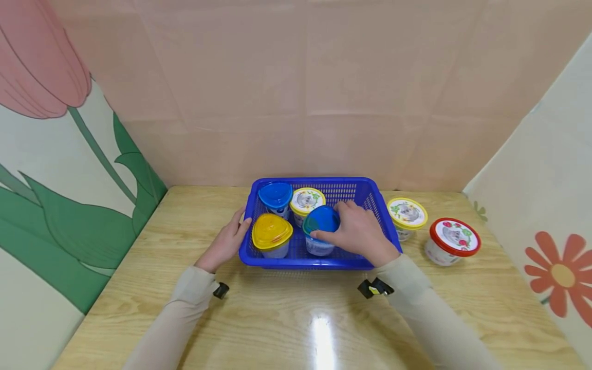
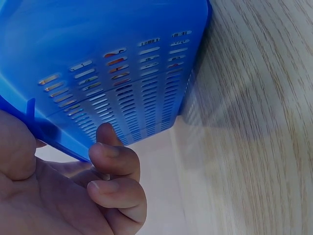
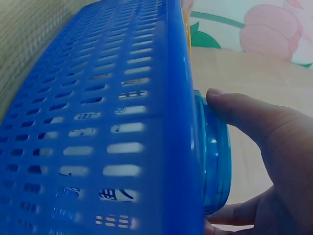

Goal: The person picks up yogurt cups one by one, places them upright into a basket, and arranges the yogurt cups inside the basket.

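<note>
A blue plastic basket (image 1: 305,263) stands on the table with several lidded tubs inside. My right hand (image 1: 363,231) grips a clear tub with a blue lid (image 1: 320,221) near the basket's middle, thumb on the near side of the lid and fingers around the far side. The right wrist view shows that lid (image 3: 217,156) above the basket rim between thumb and fingers. My left hand (image 1: 225,244) holds the basket's left rim, thumb over it and the other fingers (image 2: 117,161) curled beneath, outside the slotted wall. Inside are a yellow-lidded tub (image 1: 272,231), another blue-lidded tub (image 1: 275,194) and a round tub with a printed lid (image 1: 307,200).
Right of the basket, a yellow-rimmed round tub (image 1: 407,213) stands close to its wall, and a red-rimmed tub (image 1: 455,237) sits farther right. Behind the wooden table (image 1: 259,318) rises a pinkish wall (image 1: 296,103), with painted panels at both sides.
</note>
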Available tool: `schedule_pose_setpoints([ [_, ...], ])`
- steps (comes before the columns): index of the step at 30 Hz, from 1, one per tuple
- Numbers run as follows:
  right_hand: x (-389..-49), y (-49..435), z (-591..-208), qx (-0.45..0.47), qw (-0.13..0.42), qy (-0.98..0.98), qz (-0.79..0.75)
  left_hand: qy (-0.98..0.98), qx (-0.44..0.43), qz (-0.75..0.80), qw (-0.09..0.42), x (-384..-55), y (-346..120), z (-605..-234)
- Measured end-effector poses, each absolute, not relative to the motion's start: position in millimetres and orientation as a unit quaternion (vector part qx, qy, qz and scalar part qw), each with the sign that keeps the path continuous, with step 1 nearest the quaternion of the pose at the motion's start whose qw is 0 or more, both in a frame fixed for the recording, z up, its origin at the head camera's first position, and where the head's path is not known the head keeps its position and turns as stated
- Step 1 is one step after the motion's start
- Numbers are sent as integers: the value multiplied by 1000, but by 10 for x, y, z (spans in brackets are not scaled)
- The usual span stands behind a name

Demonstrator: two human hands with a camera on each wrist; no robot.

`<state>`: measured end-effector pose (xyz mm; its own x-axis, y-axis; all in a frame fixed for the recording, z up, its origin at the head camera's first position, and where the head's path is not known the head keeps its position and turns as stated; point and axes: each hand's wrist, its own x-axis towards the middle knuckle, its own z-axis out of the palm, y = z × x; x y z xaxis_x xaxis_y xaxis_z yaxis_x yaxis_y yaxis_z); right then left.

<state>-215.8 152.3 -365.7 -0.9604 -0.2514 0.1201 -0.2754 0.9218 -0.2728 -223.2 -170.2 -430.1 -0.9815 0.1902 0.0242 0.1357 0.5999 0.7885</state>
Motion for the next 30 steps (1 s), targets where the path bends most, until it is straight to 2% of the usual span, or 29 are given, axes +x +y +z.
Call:
schedule_pose_setpoints([
  [15,-2171,1437,-3709,137,15,-981,134,895,87,436,43,-2223,-1692,-4288],
  [30,-2181,1399,-3737,131,10,-980,149,894,80,440,45,-2215,-1692,-4284],
])
